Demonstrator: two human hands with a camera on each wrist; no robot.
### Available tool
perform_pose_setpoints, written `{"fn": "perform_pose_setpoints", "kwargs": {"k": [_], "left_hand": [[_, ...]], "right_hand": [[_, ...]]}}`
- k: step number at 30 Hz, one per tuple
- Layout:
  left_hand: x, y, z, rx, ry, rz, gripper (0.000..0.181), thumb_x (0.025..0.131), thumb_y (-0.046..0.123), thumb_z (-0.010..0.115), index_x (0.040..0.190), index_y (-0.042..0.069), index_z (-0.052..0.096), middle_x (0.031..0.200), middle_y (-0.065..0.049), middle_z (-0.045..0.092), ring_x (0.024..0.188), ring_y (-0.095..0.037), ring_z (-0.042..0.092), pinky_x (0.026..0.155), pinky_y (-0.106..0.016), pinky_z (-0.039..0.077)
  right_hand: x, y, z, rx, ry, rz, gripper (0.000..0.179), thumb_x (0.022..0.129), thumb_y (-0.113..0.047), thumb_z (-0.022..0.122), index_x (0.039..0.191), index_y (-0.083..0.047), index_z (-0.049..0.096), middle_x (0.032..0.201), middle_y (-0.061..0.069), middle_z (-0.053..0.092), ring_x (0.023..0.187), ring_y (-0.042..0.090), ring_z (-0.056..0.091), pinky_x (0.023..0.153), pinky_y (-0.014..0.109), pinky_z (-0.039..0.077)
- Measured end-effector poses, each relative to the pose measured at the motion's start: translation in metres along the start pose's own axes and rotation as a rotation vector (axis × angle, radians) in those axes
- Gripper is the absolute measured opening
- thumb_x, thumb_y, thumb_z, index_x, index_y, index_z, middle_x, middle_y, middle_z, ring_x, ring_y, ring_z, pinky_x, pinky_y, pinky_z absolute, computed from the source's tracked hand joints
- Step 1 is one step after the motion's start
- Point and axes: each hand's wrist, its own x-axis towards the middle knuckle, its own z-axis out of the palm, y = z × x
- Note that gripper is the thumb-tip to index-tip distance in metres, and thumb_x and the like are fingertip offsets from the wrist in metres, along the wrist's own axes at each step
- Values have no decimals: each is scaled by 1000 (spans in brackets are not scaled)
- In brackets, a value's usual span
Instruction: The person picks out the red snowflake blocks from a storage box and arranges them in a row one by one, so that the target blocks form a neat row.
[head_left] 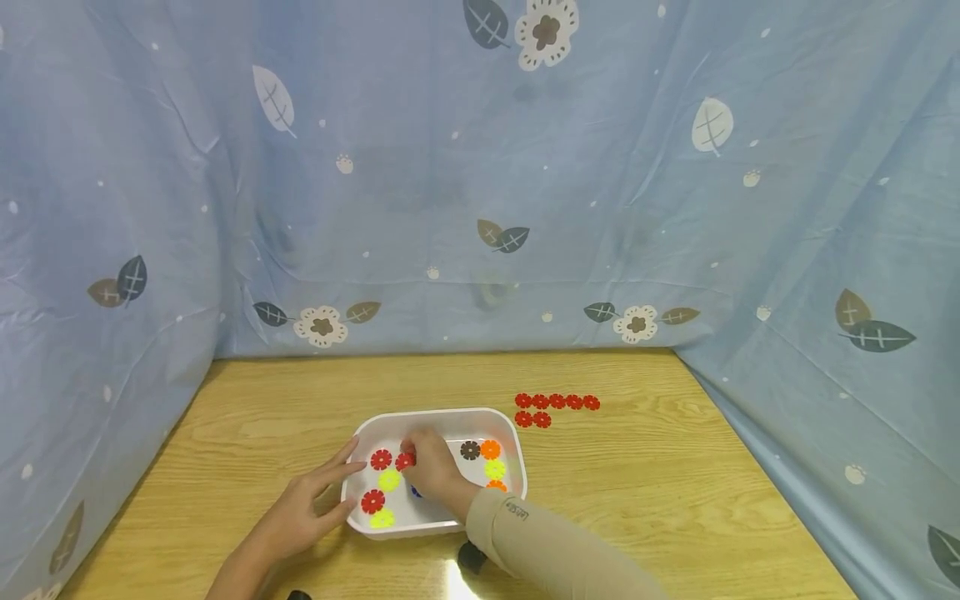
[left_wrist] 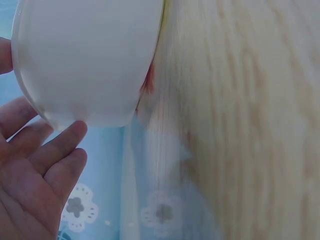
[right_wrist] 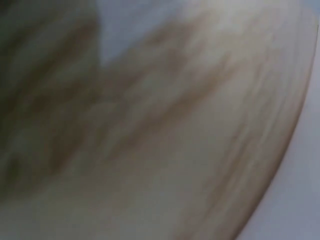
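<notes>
A white tray (head_left: 433,532) stands on the table with flower-shaped plastic discs inside. My left hand (head_left: 303,508) is at its left end, fingers spread and touching the rim; the left wrist view shows these fingers (left_wrist: 55,150) against the tray's outer wall. Inside the tray my right hand (head_left: 435,471) pinches a red disc (head_left: 404,462) with its fingertips. Near it lie another red disc (head_left: 381,459), a yellow disc (head_left: 389,480) and a blue disc mostly hidden under the hand. The right wrist view shows only blurred wood and tray wall, no fingers.
Red discs (head_left: 557,401) lie in two rows on the table right of the tray, several in the back row and two in front. Brown (head_left: 470,450), orange (head_left: 490,449) and yellow discs (head_left: 495,470) sit at the tray's right end. A patterned blue curtain (head_left: 450,208) surrounds the table.
</notes>
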Motion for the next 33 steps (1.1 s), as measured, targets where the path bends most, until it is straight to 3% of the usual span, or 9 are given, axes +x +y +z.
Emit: {"fn": "perform_pose_setpoints", "kwargs": {"k": [6,15,22,27,33], "left_hand": [[0,0,0,5,-1,-15,39,84,15,70,122,11,63,144,-16,45,127,-17,44,101,-1,23],[0,1,0,11,3,-14,39,83,14,71,121,11,64,143,-17,46,126,-19,45,101,-1,23],[0,1,1,2,5,-3,39,83,13,71,121,10,64,143,-19,45,127,-22,43,102,-3,23],[-1,1,0,6,-4,-17,39,84,14,70,122,11,64,144,-17,45,126,-29,45,103,-3,22],[0,0,1,5,-4,-13,40,83,13,71,122,11,63,144,-17,44,127,-23,43,103,-4,22]], "right_hand": [[0,1,0,-9,4,-20,21,73,3,74,90,-6,66,90,2,53,82,13,46,74,23,47],[-2,-5,-6,47,-35,22,25,76,7,69,93,-10,61,83,-2,57,74,10,49,66,19,47],[-5,-5,-14,185,3,15,23,75,5,69,94,-7,66,85,1,64,74,8,53,68,19,49],[-7,-5,-20,312,-22,33,26,75,6,68,99,-5,69,88,1,67,77,7,57,71,19,52],[-10,-5,-32,403,-31,56,30,76,8,65,103,-6,71,95,3,69,81,10,60,73,21,54]]}}
